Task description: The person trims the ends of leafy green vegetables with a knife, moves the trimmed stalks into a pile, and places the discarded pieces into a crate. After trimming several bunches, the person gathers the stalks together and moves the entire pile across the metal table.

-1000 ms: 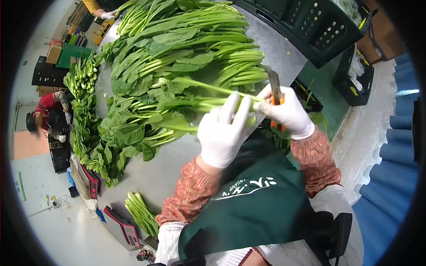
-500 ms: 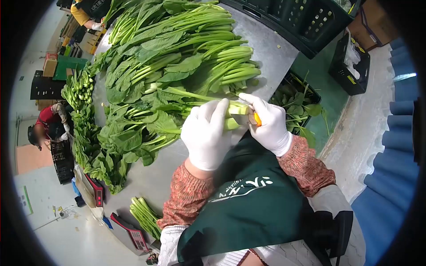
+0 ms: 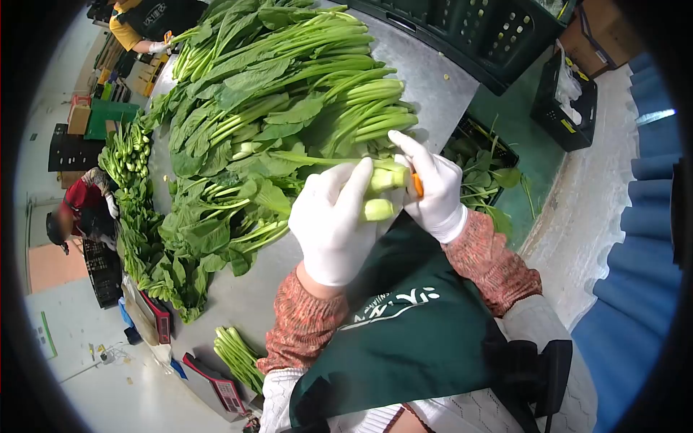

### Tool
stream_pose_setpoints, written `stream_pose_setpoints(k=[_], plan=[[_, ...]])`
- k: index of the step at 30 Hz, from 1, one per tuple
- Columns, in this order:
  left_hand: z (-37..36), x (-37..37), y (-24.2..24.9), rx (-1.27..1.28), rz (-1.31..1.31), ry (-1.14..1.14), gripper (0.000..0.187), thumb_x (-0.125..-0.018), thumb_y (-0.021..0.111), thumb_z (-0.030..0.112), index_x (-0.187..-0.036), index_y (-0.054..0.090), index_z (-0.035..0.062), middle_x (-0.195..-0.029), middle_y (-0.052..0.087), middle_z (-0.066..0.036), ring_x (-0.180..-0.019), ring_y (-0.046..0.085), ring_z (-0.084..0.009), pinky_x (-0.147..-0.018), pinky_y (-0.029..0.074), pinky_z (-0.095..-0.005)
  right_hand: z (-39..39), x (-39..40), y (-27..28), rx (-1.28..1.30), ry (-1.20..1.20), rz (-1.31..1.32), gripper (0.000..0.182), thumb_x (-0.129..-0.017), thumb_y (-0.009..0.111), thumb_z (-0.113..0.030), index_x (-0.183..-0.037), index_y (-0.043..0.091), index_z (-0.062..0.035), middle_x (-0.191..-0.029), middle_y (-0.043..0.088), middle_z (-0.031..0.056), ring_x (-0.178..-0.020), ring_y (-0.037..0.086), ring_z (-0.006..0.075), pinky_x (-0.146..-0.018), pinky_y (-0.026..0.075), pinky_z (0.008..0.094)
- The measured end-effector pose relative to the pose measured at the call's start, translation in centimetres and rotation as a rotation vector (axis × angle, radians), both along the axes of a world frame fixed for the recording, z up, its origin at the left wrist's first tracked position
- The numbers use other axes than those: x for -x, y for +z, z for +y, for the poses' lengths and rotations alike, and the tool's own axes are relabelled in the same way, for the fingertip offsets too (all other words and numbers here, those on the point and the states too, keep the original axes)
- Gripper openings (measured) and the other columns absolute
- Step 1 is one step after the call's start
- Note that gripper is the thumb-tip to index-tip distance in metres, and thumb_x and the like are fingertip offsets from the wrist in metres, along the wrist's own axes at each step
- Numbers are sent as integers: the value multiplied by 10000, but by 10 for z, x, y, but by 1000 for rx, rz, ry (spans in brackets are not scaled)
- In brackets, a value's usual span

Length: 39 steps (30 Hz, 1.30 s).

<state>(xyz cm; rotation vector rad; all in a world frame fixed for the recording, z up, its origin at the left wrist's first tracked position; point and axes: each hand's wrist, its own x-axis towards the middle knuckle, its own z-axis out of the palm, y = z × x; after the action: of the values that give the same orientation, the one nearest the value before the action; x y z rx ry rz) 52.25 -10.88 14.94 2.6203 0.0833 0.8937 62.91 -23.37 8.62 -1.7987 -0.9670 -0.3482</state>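
Observation:
My left hand, in a white glove, is wrapped round leafy green stalks, with their pale cut ends pointing right. At those ends my right hand, also gloved, is closed on a small orange-handled tool; its blade is hidden. Behind both hands a big pile of leafy greens lies on the metal table, stems mostly to the right. A small bundle of stalks rests near the lower left.
A dark green crate stands at the back. Right of the table, a black crate holds loose leaves. Red scales sit lower left. One co-worker is at the left, another at the top left.
The right hand has shifted slightly left and up against the stalk ends. The stalks have turned a little in my left hand. The co-worker at the top left has moved further into view.

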Motion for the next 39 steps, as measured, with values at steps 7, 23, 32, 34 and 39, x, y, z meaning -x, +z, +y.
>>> stream_pose_setpoints(k=[7,23,32,34,39], plan=[[17,23,14,122,-60,40,477,-624,776,-3,-1094,710,47,-968,674,-109,-845,633,-247,-762,510,-320,-44,-22,-88,17,-180,726,157,-960,585,-91,-1087,646,-23,-671,621,34,-562,587,83,-550,464,258],[166,147,23,1738,-1070,-222,241,-883,662,125,-1034,570,-38,-1162,636,-180,-1219,532,-394,-1148,283,-604,-5,-72,-96,358,-113,193,280,-845,646,-72,-1122,628,-103,-956,618,131,-864,643,329,-737,514,376],[187,163,-30,1764,-1085,211,184,-888,664,178,-906,536,47,-855,570,-44,-855,579,-191,-1016,438,-439,-119,-88,-136,771,158,540,258,-769,733,-94,-1007,664,-24,-940,659,135,-852,652,280,-772,503,327],[186,160,-33,1821,-1093,90,158,-887,667,134,-912,535,49,-837,548,-41,-815,564,-189,-956,444,-423,-135,-93,-132,790,138,496,440,-733,794,-158,-1132,661,-29,-1088,676,125,-1000,657,261,-896,500,323],[174,129,-35,1896,-1088,19,169,-901,666,121,-946,529,34,-813,490,-51,-783,478,-197,-818,441,-371,-57,-66,-27,438,142,574,542,-795,771,-123,-1283,572,4,-1221,636,125,-1110,608,196,-986,447,321]])
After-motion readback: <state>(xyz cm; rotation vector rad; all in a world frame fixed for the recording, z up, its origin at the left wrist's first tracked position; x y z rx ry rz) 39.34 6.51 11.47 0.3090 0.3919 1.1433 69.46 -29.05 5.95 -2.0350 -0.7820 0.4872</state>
